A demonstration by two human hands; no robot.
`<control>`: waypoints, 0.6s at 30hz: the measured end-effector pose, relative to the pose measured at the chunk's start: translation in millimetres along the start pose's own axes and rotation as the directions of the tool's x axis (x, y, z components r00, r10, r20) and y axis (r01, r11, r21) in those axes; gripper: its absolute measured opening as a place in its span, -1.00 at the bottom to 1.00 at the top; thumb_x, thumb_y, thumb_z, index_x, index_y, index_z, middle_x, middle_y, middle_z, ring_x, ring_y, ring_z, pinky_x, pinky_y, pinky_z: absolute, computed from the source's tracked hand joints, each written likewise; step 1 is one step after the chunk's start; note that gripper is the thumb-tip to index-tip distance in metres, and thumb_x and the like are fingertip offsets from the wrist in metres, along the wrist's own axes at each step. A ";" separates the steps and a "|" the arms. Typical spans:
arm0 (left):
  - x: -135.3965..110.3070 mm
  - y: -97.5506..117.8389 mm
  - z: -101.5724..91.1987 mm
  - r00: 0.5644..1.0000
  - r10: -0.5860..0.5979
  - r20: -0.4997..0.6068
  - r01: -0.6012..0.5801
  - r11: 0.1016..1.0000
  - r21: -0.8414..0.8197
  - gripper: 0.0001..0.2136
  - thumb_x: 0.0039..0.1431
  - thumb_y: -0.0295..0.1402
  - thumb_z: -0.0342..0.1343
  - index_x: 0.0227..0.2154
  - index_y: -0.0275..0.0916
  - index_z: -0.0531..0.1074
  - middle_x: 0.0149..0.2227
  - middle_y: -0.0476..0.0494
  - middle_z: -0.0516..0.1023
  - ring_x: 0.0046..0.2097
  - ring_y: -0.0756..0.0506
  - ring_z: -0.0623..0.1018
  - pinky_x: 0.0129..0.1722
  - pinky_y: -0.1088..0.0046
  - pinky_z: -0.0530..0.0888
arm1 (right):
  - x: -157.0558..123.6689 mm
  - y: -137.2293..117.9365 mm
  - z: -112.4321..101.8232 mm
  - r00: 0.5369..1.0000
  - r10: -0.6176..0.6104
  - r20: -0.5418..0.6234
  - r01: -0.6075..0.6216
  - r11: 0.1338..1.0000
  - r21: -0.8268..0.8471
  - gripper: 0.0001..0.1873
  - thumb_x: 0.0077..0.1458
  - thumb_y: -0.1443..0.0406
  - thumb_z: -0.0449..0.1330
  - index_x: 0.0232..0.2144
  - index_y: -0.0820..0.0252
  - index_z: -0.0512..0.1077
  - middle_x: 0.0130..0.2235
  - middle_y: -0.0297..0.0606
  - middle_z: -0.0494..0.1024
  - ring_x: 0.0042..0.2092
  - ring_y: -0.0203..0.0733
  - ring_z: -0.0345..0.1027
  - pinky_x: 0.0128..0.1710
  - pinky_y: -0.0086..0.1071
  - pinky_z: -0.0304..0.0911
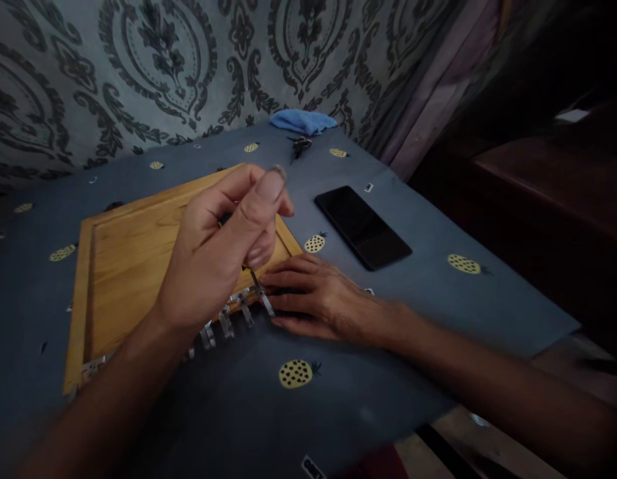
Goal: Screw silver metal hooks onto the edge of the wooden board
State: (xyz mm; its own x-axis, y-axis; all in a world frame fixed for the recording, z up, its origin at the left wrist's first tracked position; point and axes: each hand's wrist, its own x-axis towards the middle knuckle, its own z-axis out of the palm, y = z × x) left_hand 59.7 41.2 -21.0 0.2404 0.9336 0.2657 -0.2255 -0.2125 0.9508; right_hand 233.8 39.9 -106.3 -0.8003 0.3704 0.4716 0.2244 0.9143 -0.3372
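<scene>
A wooden board (133, 259) with a raised rim lies on a blue-grey cloth. Several small metal brackets (235, 316) stick out along its near edge. My left hand (223, 246) is closed around the handle of a thin tool, probably a screwdriver, whose dark tip (251, 274) points down at the rightmost bracket. My right hand (318, 296) lies on the cloth beside the board's near right corner, fingers stretched flat and touching that bracket.
A black phone (362, 226) lies face up to the right of the board. Farther back are a bunch of keys (299, 146) and a folded blue cloth (302, 122) by the patterned wall. A dark wooden surface (552, 179) stands at the right, past the table's edge.
</scene>
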 end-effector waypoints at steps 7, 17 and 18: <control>-8.1 -2.2 3.9 0.995 0.028 -0.101 -0.025 0.999 0.023 -0.76 0.28 -0.16 0.19 -0.43 -0.17 0.45 -0.64 0.12 0.10 -0.61 0.07 0.08 -0.61 0.43 0.10 | 1.8 -1.6 -1.4 1.000 0.000 -0.002 0.000 1.000 0.005 -0.76 0.31 0.23 0.19 -0.13 0.25 0.59 0.02 -0.08 0.62 0.07 -0.03 0.45 0.06 -0.08 0.38; -3.6 -1.8 -2.1 0.995 -0.002 0.095 0.004 1.000 -0.017 -0.68 0.32 -0.10 0.12 -0.48 -0.17 0.42 -0.70 0.12 0.13 -0.66 0.07 0.12 -0.65 0.44 0.11 | 0.5 0.6 0.3 0.999 -0.018 -0.028 0.018 1.000 0.014 -0.77 0.31 0.23 0.20 -0.10 0.22 0.57 0.01 -0.13 0.63 0.07 0.01 0.45 0.04 -0.05 0.41; -3.8 -2.0 -2.7 0.994 0.006 0.105 -0.005 1.000 -0.012 -0.69 0.34 -0.11 0.10 -0.47 -0.17 0.42 -0.70 0.12 0.13 -0.66 0.07 0.13 -0.65 0.44 0.10 | 0.5 0.8 0.6 1.000 -0.013 -0.024 0.013 1.000 0.014 -0.78 0.31 0.23 0.20 -0.10 0.20 0.57 0.01 -0.14 0.63 0.07 0.00 0.45 0.05 -0.04 0.41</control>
State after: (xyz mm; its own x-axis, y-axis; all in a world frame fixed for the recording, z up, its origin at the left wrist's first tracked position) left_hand 56.7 38.9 -24.4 0.3373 0.8967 0.2866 -0.2375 -0.2136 0.9476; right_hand 233.3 40.7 -106.8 -0.7893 0.3625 0.4955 0.2063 0.9167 -0.3421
